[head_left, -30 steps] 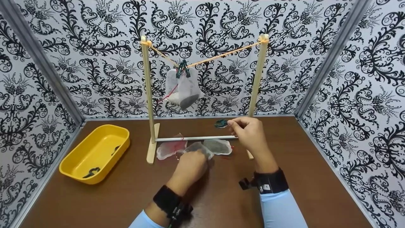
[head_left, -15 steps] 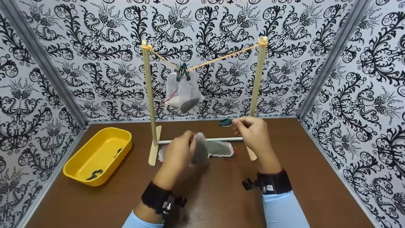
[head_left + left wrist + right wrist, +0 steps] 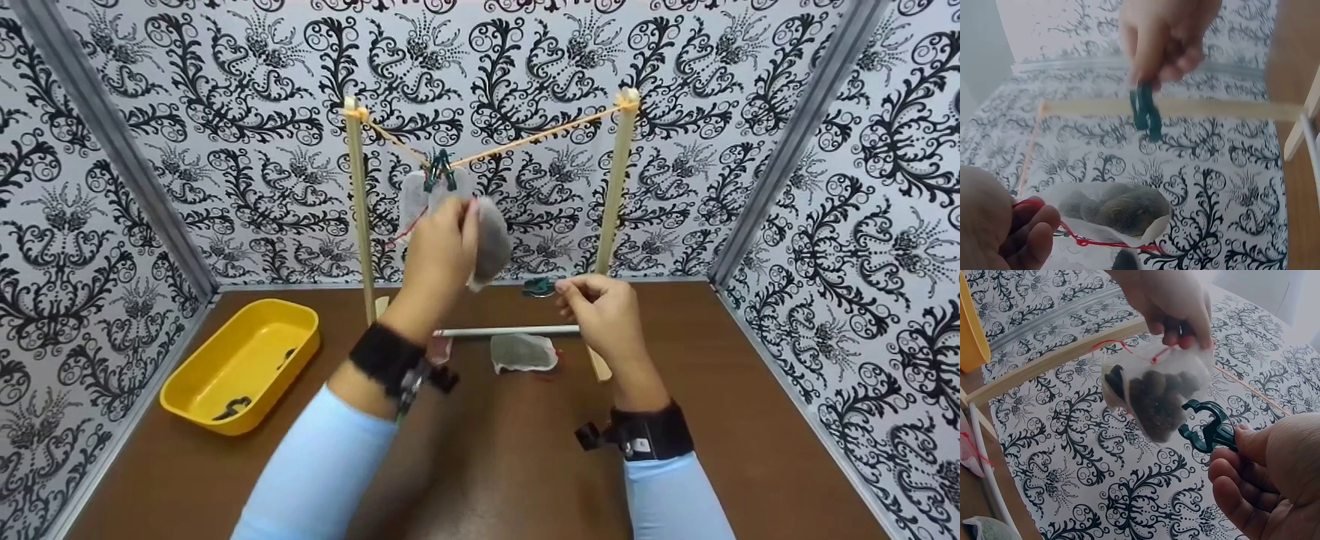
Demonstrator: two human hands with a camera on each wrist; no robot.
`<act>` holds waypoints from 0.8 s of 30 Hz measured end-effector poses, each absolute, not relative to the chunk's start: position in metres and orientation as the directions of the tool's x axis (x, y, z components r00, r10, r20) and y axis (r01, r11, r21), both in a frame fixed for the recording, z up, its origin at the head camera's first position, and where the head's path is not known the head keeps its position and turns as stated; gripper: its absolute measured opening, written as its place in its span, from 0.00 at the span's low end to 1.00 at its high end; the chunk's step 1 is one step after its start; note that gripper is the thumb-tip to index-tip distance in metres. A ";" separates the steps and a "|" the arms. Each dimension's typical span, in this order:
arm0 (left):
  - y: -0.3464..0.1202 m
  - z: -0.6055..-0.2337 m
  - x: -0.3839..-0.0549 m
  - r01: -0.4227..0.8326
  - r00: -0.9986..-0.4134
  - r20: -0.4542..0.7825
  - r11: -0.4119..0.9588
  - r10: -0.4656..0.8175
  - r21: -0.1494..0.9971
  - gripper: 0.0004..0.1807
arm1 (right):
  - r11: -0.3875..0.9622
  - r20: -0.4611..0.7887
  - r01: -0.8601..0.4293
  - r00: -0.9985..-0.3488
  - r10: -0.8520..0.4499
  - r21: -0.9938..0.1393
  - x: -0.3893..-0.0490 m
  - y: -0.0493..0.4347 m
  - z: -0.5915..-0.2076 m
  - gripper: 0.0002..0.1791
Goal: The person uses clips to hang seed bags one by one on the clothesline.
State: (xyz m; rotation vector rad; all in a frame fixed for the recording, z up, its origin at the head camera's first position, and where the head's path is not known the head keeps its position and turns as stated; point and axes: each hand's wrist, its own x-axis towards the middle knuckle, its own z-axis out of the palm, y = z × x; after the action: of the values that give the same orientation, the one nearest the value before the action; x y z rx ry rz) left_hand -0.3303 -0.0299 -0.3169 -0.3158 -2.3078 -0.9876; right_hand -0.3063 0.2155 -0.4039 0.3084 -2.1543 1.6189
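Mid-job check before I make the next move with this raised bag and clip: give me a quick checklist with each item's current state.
1. Left grip holds the bag: ok.
2. Right grip pinches the clip: ok.
3. Line tied to both posts: ok.
4. Clip fastened on the bag: not ok, they are apart.
5. Line level: not ok, it sags at the hung bags.
6. Bag free of the hung bags: cannot tell, they overlap in the head view.
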 end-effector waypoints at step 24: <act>-0.022 -0.295 -0.368 0.333 -0.780 0.595 0.679 -0.192 0.655 0.17 | 0.605 0.675 -0.586 -0.731 -0.107 -0.539 -0.346 0.183 -0.258 0.14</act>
State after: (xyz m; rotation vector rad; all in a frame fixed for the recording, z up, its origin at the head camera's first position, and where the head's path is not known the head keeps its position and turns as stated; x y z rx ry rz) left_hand -0.3681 -0.0217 -0.2948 -0.1075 -2.2376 -1.0429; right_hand -0.3456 0.1826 -0.2576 0.5446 -2.2319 1.0443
